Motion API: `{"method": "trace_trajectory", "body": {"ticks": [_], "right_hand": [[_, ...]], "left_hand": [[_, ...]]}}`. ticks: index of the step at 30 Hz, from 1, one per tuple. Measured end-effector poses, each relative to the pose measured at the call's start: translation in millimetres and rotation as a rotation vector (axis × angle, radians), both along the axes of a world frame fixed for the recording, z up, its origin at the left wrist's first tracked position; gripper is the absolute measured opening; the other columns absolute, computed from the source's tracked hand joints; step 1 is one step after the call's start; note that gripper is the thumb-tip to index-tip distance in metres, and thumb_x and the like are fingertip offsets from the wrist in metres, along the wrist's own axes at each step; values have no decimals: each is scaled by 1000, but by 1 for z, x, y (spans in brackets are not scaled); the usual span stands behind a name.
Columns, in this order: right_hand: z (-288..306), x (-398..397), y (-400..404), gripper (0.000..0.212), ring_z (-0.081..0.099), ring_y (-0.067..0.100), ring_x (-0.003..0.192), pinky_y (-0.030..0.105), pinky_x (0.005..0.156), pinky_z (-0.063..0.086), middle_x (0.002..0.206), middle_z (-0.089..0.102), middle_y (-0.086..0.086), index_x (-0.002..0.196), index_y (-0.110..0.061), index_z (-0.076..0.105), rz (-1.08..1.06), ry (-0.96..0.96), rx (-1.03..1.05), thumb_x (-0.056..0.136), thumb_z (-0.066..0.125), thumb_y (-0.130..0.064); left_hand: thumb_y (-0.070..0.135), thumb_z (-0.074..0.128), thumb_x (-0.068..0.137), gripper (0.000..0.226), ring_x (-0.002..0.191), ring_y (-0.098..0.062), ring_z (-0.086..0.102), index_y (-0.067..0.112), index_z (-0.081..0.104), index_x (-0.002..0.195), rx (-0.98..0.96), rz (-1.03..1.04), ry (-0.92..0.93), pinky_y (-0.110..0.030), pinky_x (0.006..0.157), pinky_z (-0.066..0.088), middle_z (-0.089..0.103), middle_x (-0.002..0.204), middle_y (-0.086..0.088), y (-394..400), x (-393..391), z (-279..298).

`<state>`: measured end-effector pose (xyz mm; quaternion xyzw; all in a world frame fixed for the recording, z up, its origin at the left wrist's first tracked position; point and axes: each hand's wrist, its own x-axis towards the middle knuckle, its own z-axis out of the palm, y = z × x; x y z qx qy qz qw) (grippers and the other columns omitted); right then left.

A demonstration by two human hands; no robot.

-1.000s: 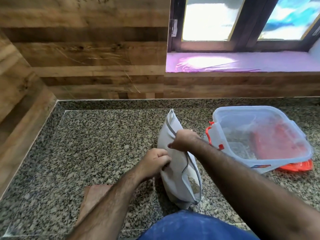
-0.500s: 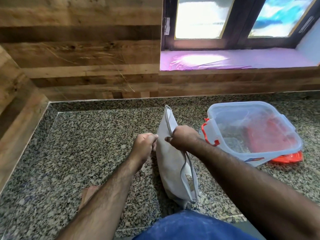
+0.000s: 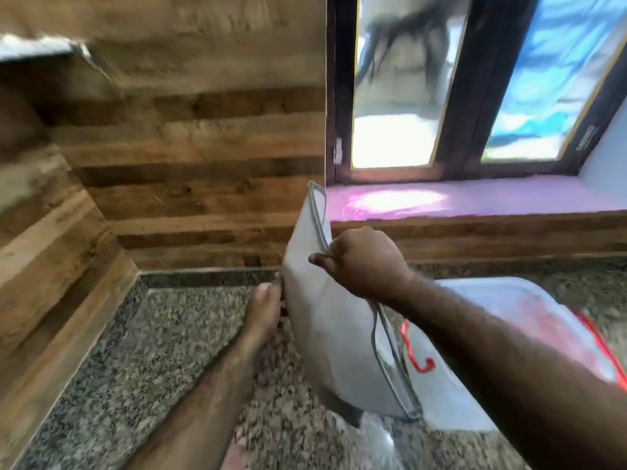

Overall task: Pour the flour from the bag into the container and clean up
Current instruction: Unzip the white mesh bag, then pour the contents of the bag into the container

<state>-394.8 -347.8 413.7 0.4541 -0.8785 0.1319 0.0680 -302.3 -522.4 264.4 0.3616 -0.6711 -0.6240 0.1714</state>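
Where wood walls meet, granite counter.

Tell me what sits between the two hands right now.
The grey flour bag alone. The head view shows the left hand against its left face and the right hand pinching its zippered edge.

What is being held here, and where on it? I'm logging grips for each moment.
The grey bag: the right hand grips its zippered top edge, the left hand presses its left side.
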Motion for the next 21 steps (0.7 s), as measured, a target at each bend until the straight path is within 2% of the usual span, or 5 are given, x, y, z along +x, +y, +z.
{"method": "trace_trajectory", "body": {"ticks": [3,6,13,17,21], "right_hand": [[45,-8,-3,59,51,16,57,31,64,41,57,48,-7,64,-21,57,121,110,-63,105,51,-63],[81,-20,1,60,58,16,54,31,57,48,60,60,-1,70,-19,70,250,270,-145,106,50,-62],[122,-43,14,60,34,19,41,21,47,22,52,39,-7,56,-26,36,436,577,-385,103,68,-46],[132,-56,29,61,36,22,42,24,48,28,52,38,-8,55,-24,33,478,605,-465,104,54,-55],[126,-80,52,66,33,20,40,24,49,23,47,33,-7,52,-20,41,427,499,-490,102,44,-64]], "left_hand": [[84,43,96,70,109,-36,72,25,73,119,201,37,116,-57,97,60,77,118,-13,-13,-11,51],[78,52,95,71,118,-39,69,20,74,131,414,67,212,-52,96,58,79,123,-15,-27,-15,102],[63,80,81,44,66,-32,49,23,70,98,228,5,215,-37,59,37,56,84,-15,-47,-4,152],[29,54,103,39,42,-20,44,17,63,67,187,68,134,-26,45,34,51,54,-4,-31,8,175],[33,53,106,48,25,-11,45,17,63,62,252,87,187,-14,28,31,56,44,2,-9,17,208]]}}
